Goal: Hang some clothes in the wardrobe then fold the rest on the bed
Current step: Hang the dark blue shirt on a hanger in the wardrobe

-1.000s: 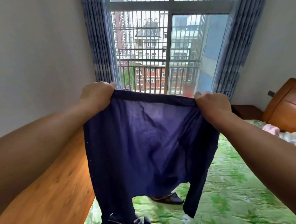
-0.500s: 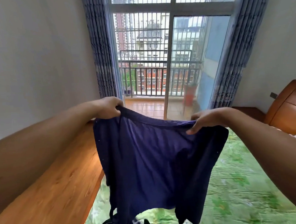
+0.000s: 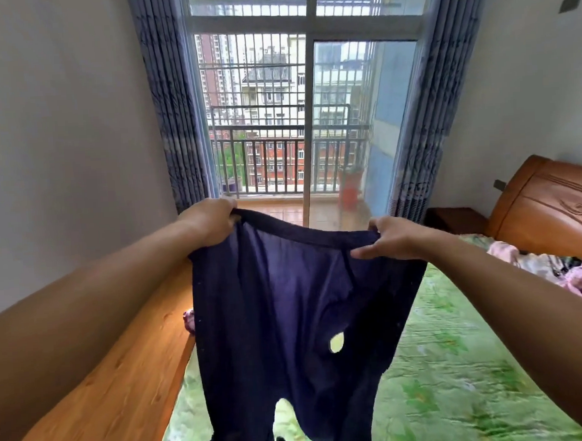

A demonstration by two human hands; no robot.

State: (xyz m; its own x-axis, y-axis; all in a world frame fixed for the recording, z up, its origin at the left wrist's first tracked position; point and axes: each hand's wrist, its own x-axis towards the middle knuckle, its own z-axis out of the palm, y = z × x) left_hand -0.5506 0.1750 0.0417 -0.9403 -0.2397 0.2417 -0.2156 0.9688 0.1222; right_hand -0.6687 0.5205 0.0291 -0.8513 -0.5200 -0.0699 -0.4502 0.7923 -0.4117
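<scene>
Head view: the person holds a dark navy garment (image 3: 287,304) up in front of the chest, over the near part of the bed (image 3: 459,363) with its green patterned cover. Left hand (image 3: 212,221) is curled tight around one upper corner of the cloth. Right hand (image 3: 390,238) pinches the banded top edge at the other corner, fingers partly stretched along it. The hands are well apart, and the edge between them sags a little, the left corner higher than the right. The cloth hangs free, two narrower parts trailing lower down. Its lowest folds leave the frame, so contact with the bed cannot be told. A small gap (image 3: 337,342) in the cloth shows green behind. A pile of pink clothes (image 3: 555,274) lies further up the bed, near the wooden headboard (image 3: 552,206). Judgement: this is the spread-out step before folding. To do it well, level both corners, draw the edge taut, then lower the garment flat onto bare cover, well away from the pile. The trailing parts should land straight, not bunched underneath.
</scene>
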